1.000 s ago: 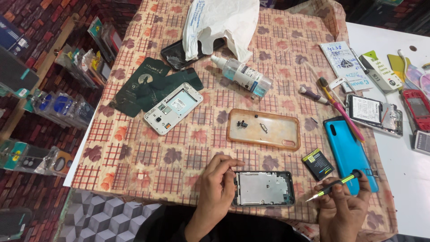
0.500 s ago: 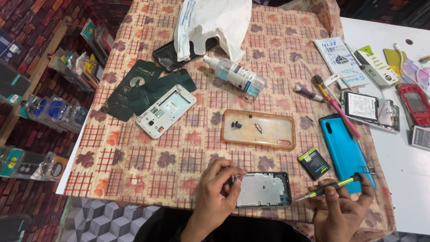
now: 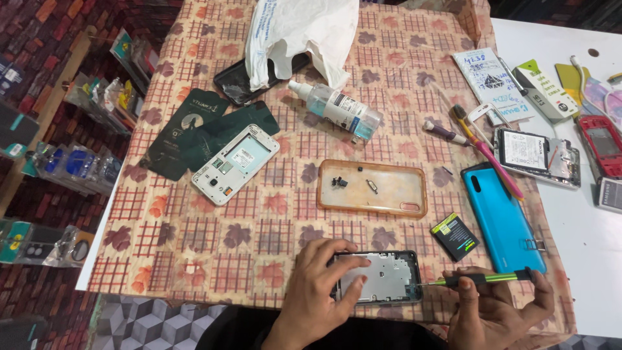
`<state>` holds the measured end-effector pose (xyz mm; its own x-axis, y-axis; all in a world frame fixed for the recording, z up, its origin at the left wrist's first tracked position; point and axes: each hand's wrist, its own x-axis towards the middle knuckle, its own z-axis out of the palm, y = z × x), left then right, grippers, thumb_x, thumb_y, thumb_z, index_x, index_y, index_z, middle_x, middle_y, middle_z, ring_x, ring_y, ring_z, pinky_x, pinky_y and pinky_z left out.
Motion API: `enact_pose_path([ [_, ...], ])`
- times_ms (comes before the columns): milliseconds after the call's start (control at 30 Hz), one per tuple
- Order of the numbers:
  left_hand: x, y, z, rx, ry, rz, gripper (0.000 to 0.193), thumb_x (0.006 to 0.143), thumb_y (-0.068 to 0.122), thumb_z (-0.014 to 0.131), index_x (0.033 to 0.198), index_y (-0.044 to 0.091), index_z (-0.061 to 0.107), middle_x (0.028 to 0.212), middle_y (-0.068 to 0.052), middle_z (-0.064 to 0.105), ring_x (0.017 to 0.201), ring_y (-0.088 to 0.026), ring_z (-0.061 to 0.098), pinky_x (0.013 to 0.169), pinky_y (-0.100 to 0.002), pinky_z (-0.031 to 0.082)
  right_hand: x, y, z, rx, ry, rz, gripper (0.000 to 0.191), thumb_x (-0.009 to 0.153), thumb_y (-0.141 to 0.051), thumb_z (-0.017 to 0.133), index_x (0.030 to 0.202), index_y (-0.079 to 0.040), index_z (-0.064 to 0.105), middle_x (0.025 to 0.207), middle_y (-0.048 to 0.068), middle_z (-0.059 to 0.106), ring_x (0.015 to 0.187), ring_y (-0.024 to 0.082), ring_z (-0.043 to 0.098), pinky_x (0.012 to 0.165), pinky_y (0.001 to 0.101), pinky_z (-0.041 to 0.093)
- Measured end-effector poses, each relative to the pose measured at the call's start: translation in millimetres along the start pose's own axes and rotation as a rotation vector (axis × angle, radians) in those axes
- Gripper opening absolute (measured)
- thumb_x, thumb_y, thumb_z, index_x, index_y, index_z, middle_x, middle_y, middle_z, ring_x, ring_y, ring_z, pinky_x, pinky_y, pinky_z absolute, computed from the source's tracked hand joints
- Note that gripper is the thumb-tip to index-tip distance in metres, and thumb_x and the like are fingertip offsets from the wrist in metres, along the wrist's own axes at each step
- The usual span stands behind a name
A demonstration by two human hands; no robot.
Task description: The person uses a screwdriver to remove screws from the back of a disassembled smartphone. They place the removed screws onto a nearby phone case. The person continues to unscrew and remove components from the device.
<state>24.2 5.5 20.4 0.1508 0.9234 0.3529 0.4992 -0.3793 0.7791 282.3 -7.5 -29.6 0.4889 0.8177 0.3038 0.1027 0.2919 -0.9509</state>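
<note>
We see one open phone (image 3: 378, 277) lying left to right, our left hand (image 3: 317, 285) pinching it, our right hand (image 3: 492, 311) pinching one screwdriver (image 3: 479, 279) pointing left.

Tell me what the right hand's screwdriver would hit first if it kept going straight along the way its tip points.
The right hand holds the green screwdriver pointing left, its tip at the right edge of the opened phone frame. Going on, it would meet that frame first, then probably the left hand gripping it.

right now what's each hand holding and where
Left hand grips the opened phone by its left end; right hand holds the green screwdriver along its handle.
</note>
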Motion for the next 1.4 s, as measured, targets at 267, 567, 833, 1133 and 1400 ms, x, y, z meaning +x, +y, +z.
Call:
enact_pose_path([
  [267, -4.0, -5.2, 10.1, 0.161, -0.124, 0.062, 0.034, 0.092, 0.034, 0.075, 0.119, 0.012, 0.073, 0.13, -0.01, 0.061, 0.127, -0.031, 0.051, 0.104, -0.049, 0.036, 19.5, -39.1, 27.5, -0.321, -0.108, -0.302, 0.076, 0.1, 0.021, 0.062, 0.146, -0.011, 0.012, 0.139, 0.036, 0.047, 0.109, 0.036, 0.071, 0.099, 0.0435, 0.066],
  [567, -5.2, -5.4, 15.0, 0.195, -0.103, 0.091, 0.034, 0.093, 0.033, 0.076, 0.118, 0.01, 0.072, 0.13, -0.009, 0.061, 0.125, -0.029, 0.053, 0.101, -0.048, 0.038, 26.0, -34.7, 35.5, -0.423, -0.142, -0.365, 0.078, 0.096, 0.019, 0.072, 0.142, -0.013, 0.017, 0.128, 0.029, 0.055, 0.1, 0.034, 0.074, 0.089, 0.0357, 0.067],
  [833, -6.5, -5.2, 14.6, 0.204, -0.127, 0.091, 0.033, 0.095, 0.033, 0.075, 0.118, 0.009, 0.071, 0.129, -0.01, 0.061, 0.124, -0.028, 0.054, 0.1, -0.048, 0.039, 22.0, -19.4, 27.7, -0.442, -0.108, -0.382, 0.082, 0.093, 0.017, 0.075, 0.144, -0.011, 0.017, 0.129, 0.036, 0.052, 0.104, 0.038, 0.073, 0.091, 0.0361, 0.065],
  [1133, -7.4, -6.3, 18.9, 0.221, -0.106, 0.103, 0.035, 0.095, 0.034, 0.075, 0.119, 0.009, 0.071, 0.13, -0.011, 0.06, 0.125, -0.029, 0.053, 0.1, -0.049, 0.038, 20.4, -17.4, 23.7, -0.476, -0.128, -0.408, 0.087, 0.092, 0.014, 0.077, 0.146, -0.015, 0.016, 0.12, 0.034, 0.06, 0.097, 0.036, 0.075, 0.085, 0.0356, 0.067],
  [1400, -7.6, -6.7, 19.7, 0.223, -0.107, 0.115, 0.036, 0.095, 0.035, 0.075, 0.12, 0.01, 0.071, 0.129, -0.01, 0.06, 0.124, -0.029, 0.053, 0.099, -0.048, 0.037, 20.2, -20.7, 25.8, -0.466, -0.149, -0.437, 0.083, 0.093, 0.013, 0.075, 0.145, -0.017, 0.017, 0.114, 0.031, 0.064, 0.092, 0.035, 0.076, 0.082, 0.0362, 0.068],
])
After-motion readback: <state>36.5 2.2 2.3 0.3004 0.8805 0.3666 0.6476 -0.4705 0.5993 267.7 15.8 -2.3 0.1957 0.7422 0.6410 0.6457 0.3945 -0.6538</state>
